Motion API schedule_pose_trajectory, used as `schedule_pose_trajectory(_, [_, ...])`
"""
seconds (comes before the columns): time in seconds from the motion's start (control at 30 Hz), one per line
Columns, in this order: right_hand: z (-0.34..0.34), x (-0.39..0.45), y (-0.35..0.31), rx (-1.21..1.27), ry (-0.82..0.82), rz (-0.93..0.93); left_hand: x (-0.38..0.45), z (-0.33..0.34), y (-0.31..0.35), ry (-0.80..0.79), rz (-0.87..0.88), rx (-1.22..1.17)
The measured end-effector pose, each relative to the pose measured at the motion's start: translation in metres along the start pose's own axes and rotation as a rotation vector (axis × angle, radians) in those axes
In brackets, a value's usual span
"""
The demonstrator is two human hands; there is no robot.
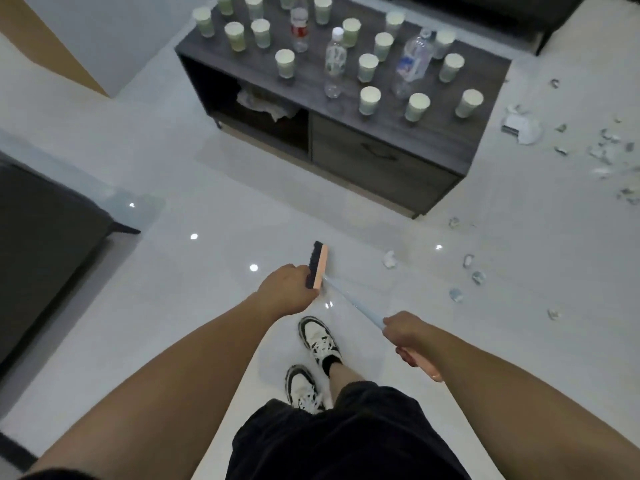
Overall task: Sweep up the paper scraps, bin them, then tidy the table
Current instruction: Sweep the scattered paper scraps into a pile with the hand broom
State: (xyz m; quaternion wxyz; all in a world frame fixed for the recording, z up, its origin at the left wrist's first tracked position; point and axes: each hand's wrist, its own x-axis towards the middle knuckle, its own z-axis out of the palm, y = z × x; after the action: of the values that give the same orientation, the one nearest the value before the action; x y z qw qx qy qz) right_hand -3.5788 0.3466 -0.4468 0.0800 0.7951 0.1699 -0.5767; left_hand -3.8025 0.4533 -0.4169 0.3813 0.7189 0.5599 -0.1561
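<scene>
My left hand (pixel 285 289) grips the pink broom head (pixel 319 265), whose black bristles face left. My right hand (pixel 407 332) grips the broom's pale blue handle (pixel 353 303) near its pink end. The broom is held above the white floor in front of my feet. Paper scraps (pixel 469 268) lie scattered on the floor to the right, with a denser patch (pixel 604 154) and a larger torn piece (pixel 523 128) at the far right. The low grey table (pixel 433 133) stands ahead, carrying several paper cups (pixel 370 100) and three clear plastic bottles (pixel 335 64).
A dark sofa corner (pixel 45 230) sits at the left. The table's open shelf holds crumpled white material (pixel 266 103); a drawer (pixel 377 157) is beside it. My two sneakers (pixel 320 341) stand on the glossy tiles below the broom. Dark furniture (pixel 502 8) lies behind the table.
</scene>
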Motion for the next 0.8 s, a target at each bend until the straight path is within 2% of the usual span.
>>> schedule_pose_trajectory(0.13, [-0.013, -0.006, 0.06, 0.072, 0.102, 0.084, -0.005, 0.026, 0.055, -0.034, 0.152, 0.036])
schedule_pose_trajectory(0.27, [-0.012, -0.021, 0.1, 0.001, 0.183, 0.022, -0.019, 0.049, 0.091, -0.101, 0.247, 0.123])
schedule_pose_trajectory(0.37, [-0.015, -0.031, 0.133, 0.066, 0.182, -0.036, -0.022, 0.058, 0.11, -0.085, 0.277, 0.18])
schedule_pose_trajectory(0.53, [-0.017, -0.02, 0.152, -0.026, 0.123, -0.085, -0.025, 0.081, 0.136, -0.04, 0.28, 0.188])
schedule_pose_trajectory(0.8, [-0.014, 0.046, 0.175, -0.452, 0.034, -0.327, -0.037, 0.137, 0.164, -0.038, 0.113, 0.193])
